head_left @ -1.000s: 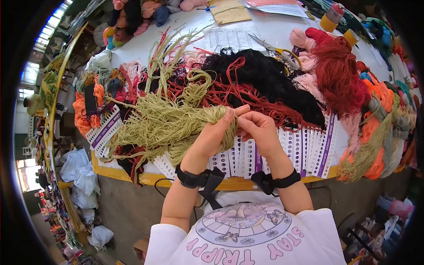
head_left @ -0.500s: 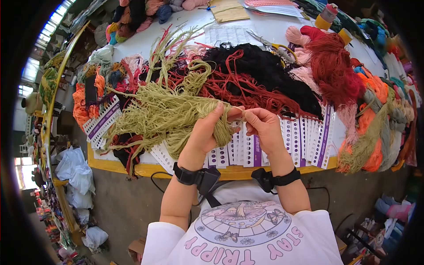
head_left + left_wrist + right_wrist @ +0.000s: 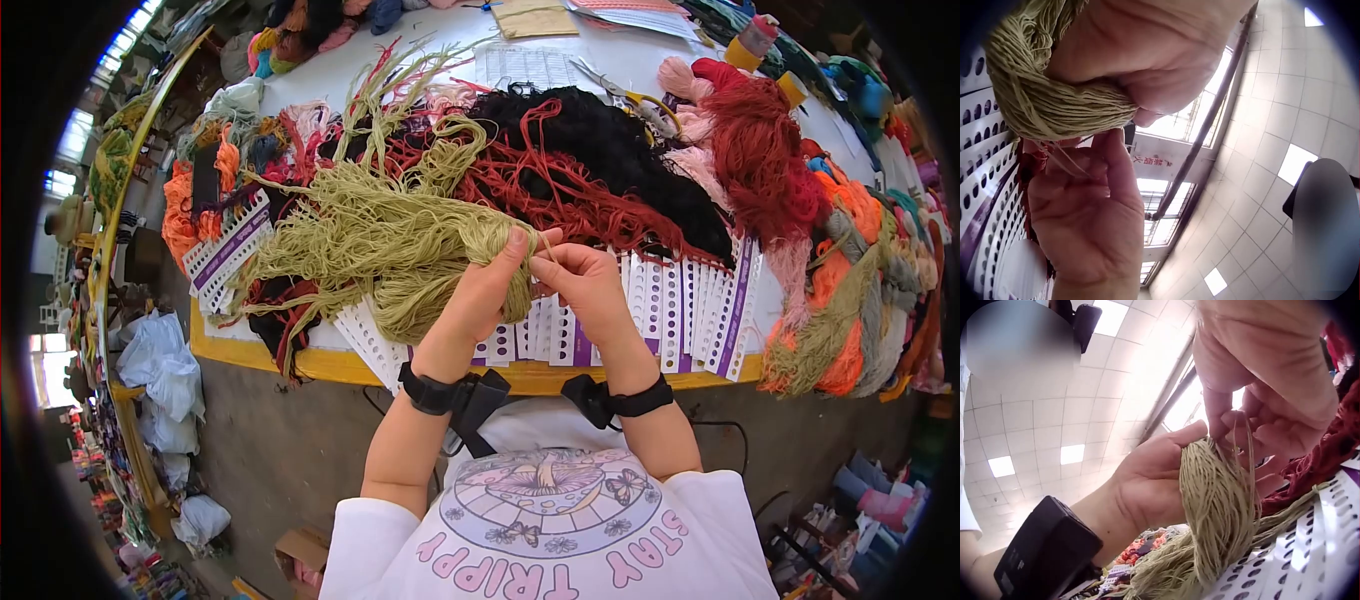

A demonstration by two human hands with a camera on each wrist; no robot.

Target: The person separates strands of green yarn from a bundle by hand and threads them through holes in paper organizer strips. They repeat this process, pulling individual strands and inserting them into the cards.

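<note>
An olive-green yarn hank spreads leftward over the other yarn, its looped end held in the left hand. The thumb of that hand lies on top of the loop. Beside it the right hand pinches a thin green strand between thumb and finger. In the right wrist view the hank hangs over the left hand, and a loose strand loops below the right hand. The left wrist view has the right hand just under the bundled hank.
Perforated white cards line the table's yellow front edge. Behind lie dark red yarn, black yarn, scissors and a printed sheet. Red and orange hanks are piled at the right.
The right hand moved a little away from the left and then came back close to it. The strand between them remains pinched. The left hand keeps its grip on the hank.
</note>
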